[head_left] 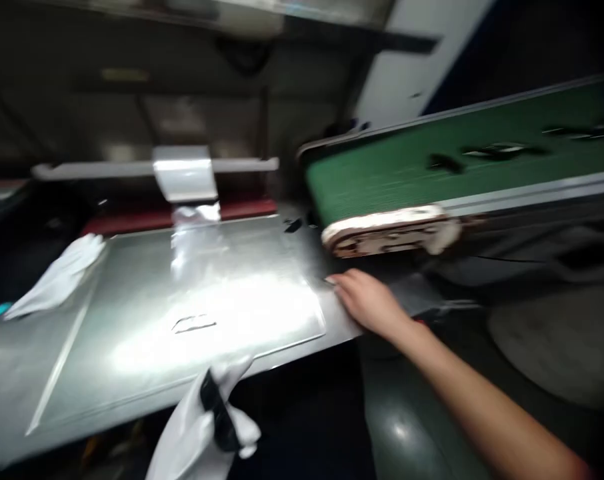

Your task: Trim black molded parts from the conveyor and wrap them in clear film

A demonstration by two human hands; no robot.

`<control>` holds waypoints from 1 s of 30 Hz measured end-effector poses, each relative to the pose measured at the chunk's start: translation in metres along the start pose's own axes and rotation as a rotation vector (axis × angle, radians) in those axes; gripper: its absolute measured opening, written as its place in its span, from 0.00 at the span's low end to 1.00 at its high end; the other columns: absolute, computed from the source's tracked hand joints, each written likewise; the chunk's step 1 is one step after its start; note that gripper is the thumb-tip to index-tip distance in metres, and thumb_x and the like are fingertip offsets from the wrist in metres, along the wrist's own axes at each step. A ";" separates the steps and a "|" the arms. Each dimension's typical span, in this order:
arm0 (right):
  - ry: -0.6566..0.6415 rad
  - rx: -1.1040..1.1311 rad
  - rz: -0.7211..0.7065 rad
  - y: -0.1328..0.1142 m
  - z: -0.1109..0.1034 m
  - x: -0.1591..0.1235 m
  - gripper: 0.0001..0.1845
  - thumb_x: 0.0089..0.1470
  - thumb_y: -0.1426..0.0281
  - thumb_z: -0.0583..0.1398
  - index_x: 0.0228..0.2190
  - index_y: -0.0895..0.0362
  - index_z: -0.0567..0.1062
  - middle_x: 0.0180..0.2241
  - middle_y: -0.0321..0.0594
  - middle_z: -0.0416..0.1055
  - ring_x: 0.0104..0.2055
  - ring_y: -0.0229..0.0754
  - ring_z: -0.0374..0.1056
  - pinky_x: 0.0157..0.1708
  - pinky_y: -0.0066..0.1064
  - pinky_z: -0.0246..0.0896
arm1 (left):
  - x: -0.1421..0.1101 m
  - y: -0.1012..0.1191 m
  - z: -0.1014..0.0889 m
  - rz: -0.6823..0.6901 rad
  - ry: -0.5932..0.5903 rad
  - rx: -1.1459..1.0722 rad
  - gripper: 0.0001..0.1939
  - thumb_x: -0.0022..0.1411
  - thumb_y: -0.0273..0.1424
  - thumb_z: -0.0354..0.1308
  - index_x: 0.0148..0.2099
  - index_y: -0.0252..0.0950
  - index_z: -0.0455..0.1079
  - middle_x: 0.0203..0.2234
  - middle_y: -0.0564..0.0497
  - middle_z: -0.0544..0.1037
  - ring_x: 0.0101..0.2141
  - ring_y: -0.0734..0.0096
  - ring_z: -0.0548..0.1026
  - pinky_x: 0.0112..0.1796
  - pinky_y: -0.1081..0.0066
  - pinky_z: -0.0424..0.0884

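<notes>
Head view, blurred: the gloved left hand [195, 427] pinches a black part [219, 410] just in front of a metal table's [127, 287] near edge. The bare right hand [365, 300] is at its right edge, fingers close together; whether they grip anything, I cannot tell. Left, a white glove [65, 273]; beyond, right, a green conveyor [382, 175] carries dark pieces [497, 152].

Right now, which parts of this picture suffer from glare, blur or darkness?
Head view: glare whitens the middle of the shiny work surface; blur softens the dark pieces on the green belt and the gloved left hand; the upper-left background is dim.
</notes>
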State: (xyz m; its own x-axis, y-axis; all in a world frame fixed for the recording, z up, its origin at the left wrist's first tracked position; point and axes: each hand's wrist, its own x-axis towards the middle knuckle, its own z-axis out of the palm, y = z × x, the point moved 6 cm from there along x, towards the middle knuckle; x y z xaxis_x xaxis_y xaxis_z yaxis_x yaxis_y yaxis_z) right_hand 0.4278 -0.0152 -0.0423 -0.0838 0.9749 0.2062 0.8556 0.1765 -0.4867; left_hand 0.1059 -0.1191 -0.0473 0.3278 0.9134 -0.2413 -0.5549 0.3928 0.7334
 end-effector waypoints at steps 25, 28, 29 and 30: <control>-0.714 0.439 -0.479 -0.237 0.063 -0.031 0.21 0.73 0.72 0.55 0.63 0.48 0.71 0.54 0.33 0.77 0.52 0.39 0.75 0.50 0.31 0.73 | -0.019 0.006 -0.042 0.146 -0.128 -0.223 0.32 0.73 0.40 0.57 0.71 0.28 0.60 0.23 0.47 0.82 0.21 0.72 0.77 0.24 0.78 0.70; -0.733 0.398 -0.471 -0.234 0.062 -0.031 0.21 0.73 0.71 0.55 0.63 0.47 0.70 0.53 0.32 0.77 0.51 0.40 0.76 0.48 0.31 0.73 | -0.018 0.006 -0.043 0.154 -0.121 -0.205 0.30 0.73 0.41 0.57 0.69 0.29 0.62 0.21 0.50 0.79 0.19 0.73 0.76 0.22 0.79 0.69; -0.729 0.391 -0.472 -0.233 0.062 -0.031 0.21 0.73 0.71 0.55 0.63 0.48 0.71 0.53 0.33 0.78 0.50 0.40 0.76 0.47 0.31 0.73 | -0.017 0.006 -0.042 0.147 -0.121 -0.201 0.31 0.72 0.41 0.58 0.69 0.29 0.62 0.21 0.50 0.79 0.20 0.73 0.76 0.22 0.79 0.69; -0.719 0.386 -0.475 -0.232 0.062 -0.032 0.21 0.73 0.71 0.55 0.63 0.49 0.71 0.52 0.33 0.78 0.49 0.40 0.76 0.47 0.31 0.73 | -0.017 0.006 -0.042 0.137 -0.124 -0.200 0.30 0.73 0.40 0.57 0.69 0.29 0.62 0.22 0.49 0.79 0.20 0.73 0.76 0.22 0.79 0.69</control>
State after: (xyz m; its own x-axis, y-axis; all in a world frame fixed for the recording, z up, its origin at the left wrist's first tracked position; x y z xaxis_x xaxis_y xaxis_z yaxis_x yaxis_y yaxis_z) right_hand 0.1999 -0.0787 0.0117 -0.7856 0.6163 -0.0550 0.4330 0.4840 -0.7604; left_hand 0.0651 -0.1278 -0.0654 0.3235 0.9444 -0.0595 -0.7367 0.2908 0.6105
